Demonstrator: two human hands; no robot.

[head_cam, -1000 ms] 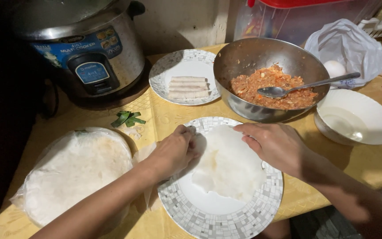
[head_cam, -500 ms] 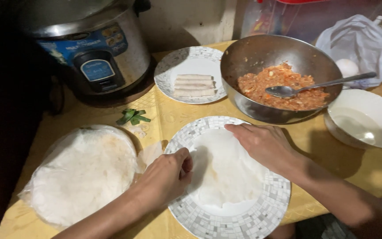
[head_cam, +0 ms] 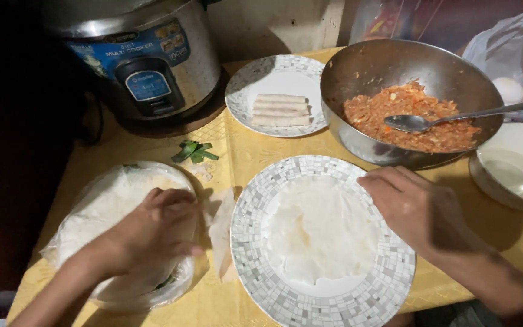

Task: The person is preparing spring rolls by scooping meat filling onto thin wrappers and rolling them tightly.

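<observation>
Laying a rice-paper wrapper (head_cam: pixel 319 233) flat on the mosaic-rimmed plate (head_cam: pixel 255 200).
Right hand (head_cam: pixel 416 206) open, touching plate's edge; left hand (head_cam: pixel 152 233) loosely curled, resting on bagged wrapper stack (head_cam: pixel 101 209) beside plate.

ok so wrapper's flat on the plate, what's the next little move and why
Probably lift the spoon with the right hand and put some filling on the wrapper. The wrapper lies bare on the mosaic plate, and the right hand rests nearest the bowl, while the left hand is on the wrapper stack.

table (head_cam: pixel 255 151): yellow cloth | wall (head_cam: pixel 273 24): pale | left side: dark
</observation>
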